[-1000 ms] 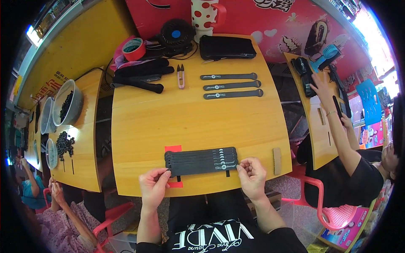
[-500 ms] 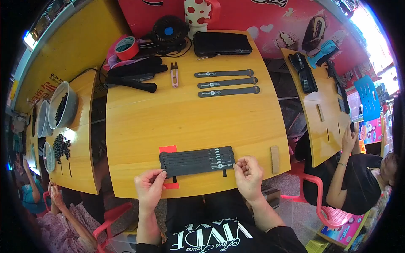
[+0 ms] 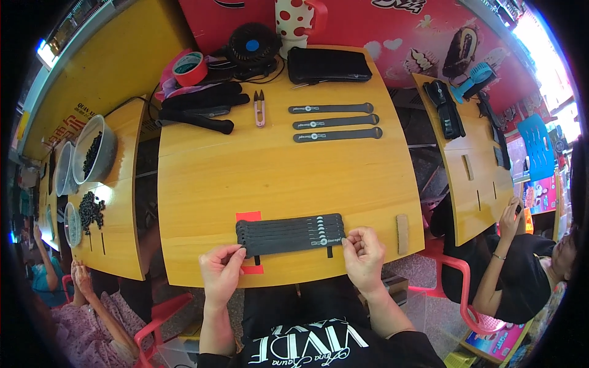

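Observation:
Near the front edge of the table lies a row of overlapping black straps (image 3: pixel 276 230), fanned so that each shows a narrow edge, with pale printing toward the right. My left hand (image 3: pixel 222 270) pinches the left end of the nearest strap between thumb and fingers. At that strap's other end, my right hand (image 3: pixel 364 259) has thumb and forefinger closed on the tip. Red tape (image 3: pixel 248 216) shows behind and in front of the row's left part. Two short dark marks stick out below the straps.
Three separate black straps (image 3: pixel 336 122) lie farther back, near pink thread snips (image 3: pixel 260 110), a black pouch (image 3: pixel 329 64), a fan (image 3: pixel 253 45) and a tape roll (image 3: pixel 189 69). A tan strip (image 3: pixel 402 234) lies at right. People sit at tables on both sides.
The whole view has shifted slightly, so the table appears a little farther right. Both hands keep their pinch on the nearest strap, with little visible movement.

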The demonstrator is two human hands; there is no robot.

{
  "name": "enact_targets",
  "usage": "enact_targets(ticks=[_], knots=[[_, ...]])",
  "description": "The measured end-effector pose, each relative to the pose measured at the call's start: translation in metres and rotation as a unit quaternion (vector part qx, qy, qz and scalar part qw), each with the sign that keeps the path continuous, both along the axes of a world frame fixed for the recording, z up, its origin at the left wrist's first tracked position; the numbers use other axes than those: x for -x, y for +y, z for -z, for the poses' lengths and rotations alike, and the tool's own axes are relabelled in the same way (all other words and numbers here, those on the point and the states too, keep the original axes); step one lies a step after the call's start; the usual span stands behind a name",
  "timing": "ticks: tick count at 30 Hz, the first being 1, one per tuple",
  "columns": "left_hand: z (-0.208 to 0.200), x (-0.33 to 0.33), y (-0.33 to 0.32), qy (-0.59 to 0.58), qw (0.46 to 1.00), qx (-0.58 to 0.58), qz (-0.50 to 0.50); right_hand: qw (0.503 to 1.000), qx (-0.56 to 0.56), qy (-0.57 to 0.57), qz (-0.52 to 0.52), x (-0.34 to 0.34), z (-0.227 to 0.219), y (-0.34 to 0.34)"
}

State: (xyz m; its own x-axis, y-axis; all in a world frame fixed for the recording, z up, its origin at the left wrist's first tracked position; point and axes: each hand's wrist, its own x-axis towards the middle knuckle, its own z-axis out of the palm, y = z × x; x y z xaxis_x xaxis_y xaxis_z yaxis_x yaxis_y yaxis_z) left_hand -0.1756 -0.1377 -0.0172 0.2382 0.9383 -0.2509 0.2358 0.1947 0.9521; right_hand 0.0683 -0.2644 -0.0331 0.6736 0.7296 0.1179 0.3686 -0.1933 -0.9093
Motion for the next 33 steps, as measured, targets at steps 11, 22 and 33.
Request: enact_targets(ticks=[11, 22, 33], knots=[[0.0002, -0.0006, -0.0016, 0.001, 1.0, -0.012, -0.003, 1.0, 0.003, -0.006, -0.001, 0.0004, -0.0006, 0.0008], [0.001, -0.0001, -0.0004, 0.016, 1.0, -0.027, 0.003, 1.0, 0.002, -0.021, 0.002, 0.001, -0.0004, 0.0025], [0.0025, -0.0019, -0.0016, 0.026, 0.999, -0.034, 0.004, 0.998, 0.026, -0.056, 0.013, 0.0015, -0.0028, 0.0051]])
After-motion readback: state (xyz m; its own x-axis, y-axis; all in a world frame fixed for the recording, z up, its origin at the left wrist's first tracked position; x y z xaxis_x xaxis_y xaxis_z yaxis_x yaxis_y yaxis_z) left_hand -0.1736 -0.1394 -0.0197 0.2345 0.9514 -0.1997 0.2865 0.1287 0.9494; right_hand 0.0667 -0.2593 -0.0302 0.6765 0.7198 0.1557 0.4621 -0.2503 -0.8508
